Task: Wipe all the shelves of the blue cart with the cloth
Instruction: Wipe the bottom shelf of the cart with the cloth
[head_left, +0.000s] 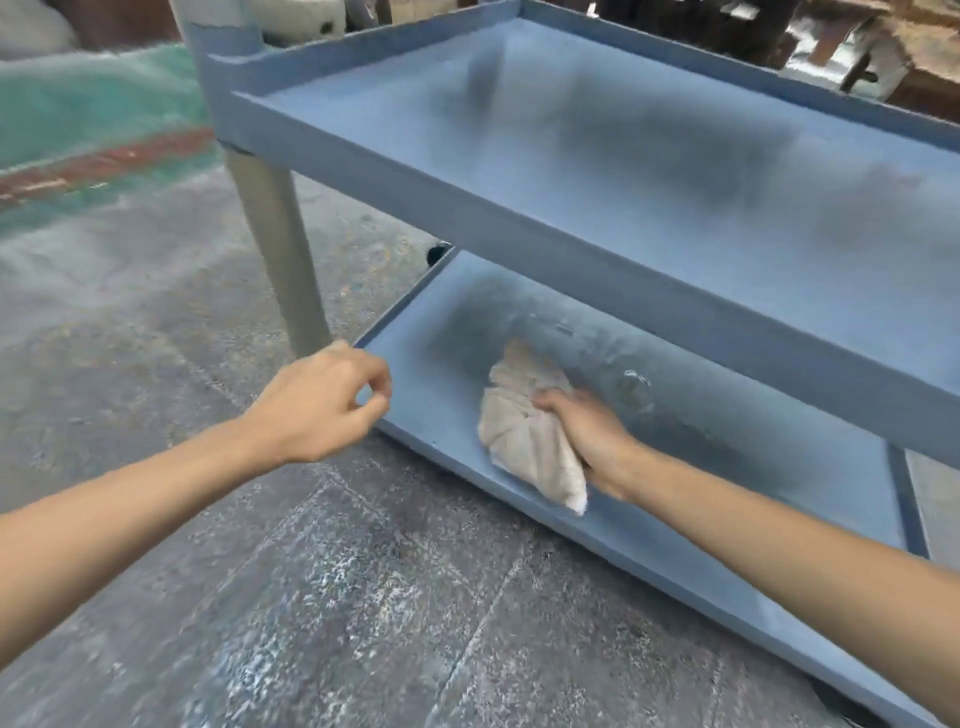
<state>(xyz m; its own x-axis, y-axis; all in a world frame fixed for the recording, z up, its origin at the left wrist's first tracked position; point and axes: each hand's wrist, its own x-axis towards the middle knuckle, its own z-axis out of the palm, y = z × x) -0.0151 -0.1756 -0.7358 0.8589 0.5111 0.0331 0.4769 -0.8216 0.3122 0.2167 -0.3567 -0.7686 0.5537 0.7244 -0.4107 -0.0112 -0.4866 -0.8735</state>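
Gripping the bunched white cloth (524, 431), your right hand (587, 436) had it pressed flat on the bottom shelf (431, 415) of the blue cart (363, 171), near the shelf's front-left portion. Cloth sat just left of and ahead of the knuckles, so the wad led the hand toward the shelf's left end. Its long axis ran roughly front-to-back across the shelf, w/ one corner hanging close to the front lip.

Your left hand (322, 400) hovered off the shelf's front-left corner, fingers loosely curled w/ thumb and forefinger nearly meeting, holding nothing. Couldn't tell if it touched the rim; it looked just beside it. The grey leg post (280, 260) stood right behind that hand.

Relation that mattered: most of the unwiped-looking run of the bottom shelf lay to the right of the cloth, under the top shelf (623, 156), which overhung the rear part. Right hand was the nearer one and already on the job, so imo the coming stroke would be a sweep rightward and back under that overhang. Top shelf showed dull smears; whether it was done yet, can't say.
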